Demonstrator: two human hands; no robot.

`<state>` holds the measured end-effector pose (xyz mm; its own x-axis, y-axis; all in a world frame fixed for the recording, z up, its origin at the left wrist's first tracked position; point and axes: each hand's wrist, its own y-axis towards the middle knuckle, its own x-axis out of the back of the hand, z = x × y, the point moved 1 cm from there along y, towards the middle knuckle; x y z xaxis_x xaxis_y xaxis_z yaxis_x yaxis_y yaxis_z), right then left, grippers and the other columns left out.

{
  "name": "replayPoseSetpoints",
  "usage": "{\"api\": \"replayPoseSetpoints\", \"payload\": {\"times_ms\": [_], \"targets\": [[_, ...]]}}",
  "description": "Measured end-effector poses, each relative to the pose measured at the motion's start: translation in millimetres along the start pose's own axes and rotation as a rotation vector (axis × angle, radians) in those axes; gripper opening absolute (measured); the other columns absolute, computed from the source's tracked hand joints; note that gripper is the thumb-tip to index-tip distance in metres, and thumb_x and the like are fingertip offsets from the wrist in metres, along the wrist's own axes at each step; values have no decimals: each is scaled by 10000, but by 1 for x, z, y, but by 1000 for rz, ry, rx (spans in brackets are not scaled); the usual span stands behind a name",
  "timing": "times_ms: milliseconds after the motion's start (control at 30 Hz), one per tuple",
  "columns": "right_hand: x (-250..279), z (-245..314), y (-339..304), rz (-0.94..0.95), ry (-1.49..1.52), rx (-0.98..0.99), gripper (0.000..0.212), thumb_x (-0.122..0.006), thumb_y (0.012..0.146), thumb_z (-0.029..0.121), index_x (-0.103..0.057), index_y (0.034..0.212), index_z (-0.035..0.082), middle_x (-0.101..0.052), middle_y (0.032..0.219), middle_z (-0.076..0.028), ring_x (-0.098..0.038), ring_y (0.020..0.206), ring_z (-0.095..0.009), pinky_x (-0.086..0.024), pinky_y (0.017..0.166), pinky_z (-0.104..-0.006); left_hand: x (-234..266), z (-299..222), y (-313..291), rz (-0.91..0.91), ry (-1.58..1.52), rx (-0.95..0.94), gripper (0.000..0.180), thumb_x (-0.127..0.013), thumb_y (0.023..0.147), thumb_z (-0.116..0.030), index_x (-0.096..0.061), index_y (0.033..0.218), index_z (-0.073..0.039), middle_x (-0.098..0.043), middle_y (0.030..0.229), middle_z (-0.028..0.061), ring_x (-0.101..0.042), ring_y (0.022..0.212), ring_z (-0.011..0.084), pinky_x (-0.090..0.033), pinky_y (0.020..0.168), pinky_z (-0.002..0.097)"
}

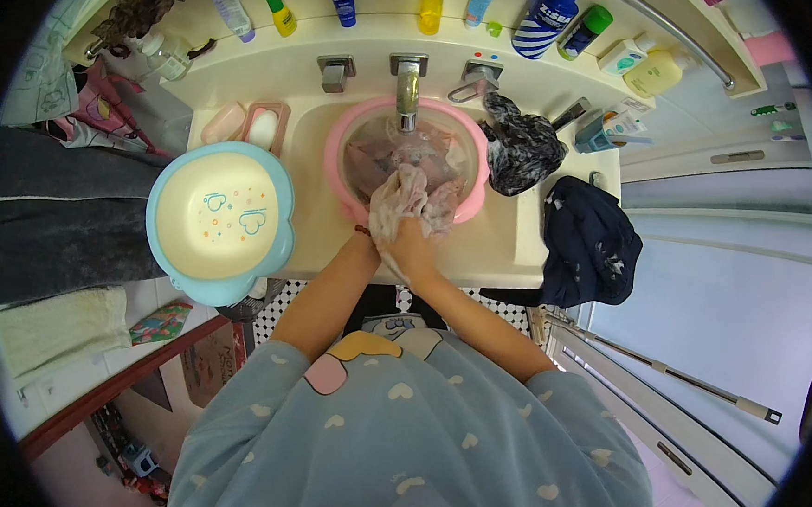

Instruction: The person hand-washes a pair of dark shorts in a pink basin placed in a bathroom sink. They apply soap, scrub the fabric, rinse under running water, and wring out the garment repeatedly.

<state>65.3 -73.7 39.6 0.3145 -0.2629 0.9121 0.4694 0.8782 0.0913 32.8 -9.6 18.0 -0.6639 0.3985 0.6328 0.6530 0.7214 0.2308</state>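
Both my hands are together at the near rim of a pink basin [334,147], which stands in the sink under the faucet [408,91]. A wet, soapy pale cloth [398,202] is bunched between them. My right hand [413,247] is closed on its lower part. My left hand [375,237], with a dark red bead bracelet at the wrist, grips the cloth from the left; folds hide most of its fingers. More greyish-pink wet fabric [370,149] lies in the water behind them.
A blue-rimmed basin [286,237] stands at the left, beside soap dishes [265,129]. To the right lie a sudsy black cloth [524,149], a dark garment [592,246] and a blue cup [594,135]. Bottles and tubes [546,20] line the back shelf.
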Motion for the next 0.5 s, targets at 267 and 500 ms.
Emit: {"api": "replayPoseSetpoints", "payload": {"times_ms": [267,500], "targets": [[-58,-87,47,264,496,-329,434,-606,712,317,-556,919,-61,-547,895,-283,-519,898,-410,-416,758,-462,-6,1,0,233,121,-296,434,-584,742,-228,-486,1136,-77,-533,1069,134,-511,997,300,-419,860,375],[0,-19,23,246,275,-343,314,-573,710,271,-617,820,-20,-600,822,-216,-578,790,-382,-455,719,-433,4,10,-7,358,-688,278,386,-464,854,-257,-460,1200,-86,-494,1178,80,-487,1082,228,-404,912,355]]}}
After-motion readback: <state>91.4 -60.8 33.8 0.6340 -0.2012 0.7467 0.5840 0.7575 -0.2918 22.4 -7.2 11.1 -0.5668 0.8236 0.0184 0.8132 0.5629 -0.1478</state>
